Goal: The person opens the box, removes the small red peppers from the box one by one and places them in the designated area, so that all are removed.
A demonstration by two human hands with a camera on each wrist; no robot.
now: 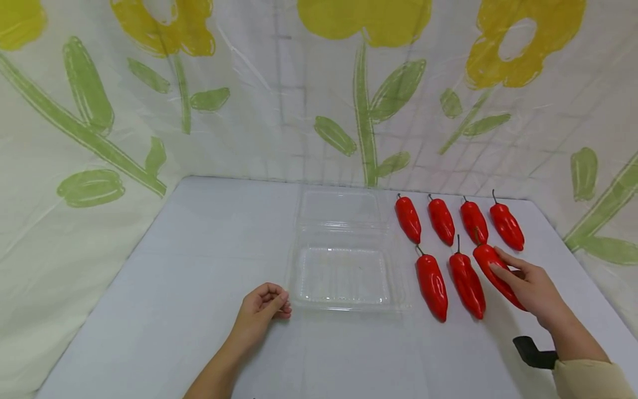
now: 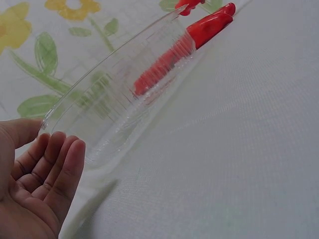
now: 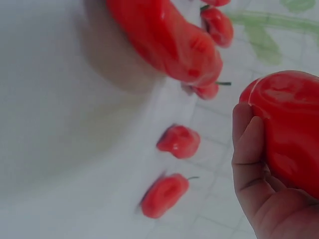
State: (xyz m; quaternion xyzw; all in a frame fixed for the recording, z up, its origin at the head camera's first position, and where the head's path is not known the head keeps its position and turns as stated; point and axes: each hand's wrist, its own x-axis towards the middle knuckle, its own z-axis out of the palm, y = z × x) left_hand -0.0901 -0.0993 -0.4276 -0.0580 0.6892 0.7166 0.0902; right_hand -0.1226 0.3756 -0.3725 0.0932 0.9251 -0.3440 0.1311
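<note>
My right hand (image 1: pixel 533 288) grips a red pepper (image 1: pixel 490 266), thumb on one side and fingers on the other, at the right end of the front row. In the right wrist view the held pepper (image 3: pixel 294 124) fills the right side, shiny and red. My left hand (image 1: pixel 261 310) is at the front left corner of a clear plastic container (image 1: pixel 344 307), whose hinged lid (image 1: pixel 341 208) lies folded back behind it. From the left wrist, the thumb and curled fingertips (image 2: pixel 75 154) meet at the container's rim (image 2: pixel 82 82).
Two more peppers lie in the front row, including one beside the container (image 1: pixel 432 285) and its neighbour (image 1: pixel 467 285). Behind them several others (image 1: pixel 441 221) form a back row. A flower-printed curtain (image 1: pixel 249 111) borders the white table (image 1: pixel 199 266). A black strap piece (image 1: pixel 533 354) juts from the right wrist.
</note>
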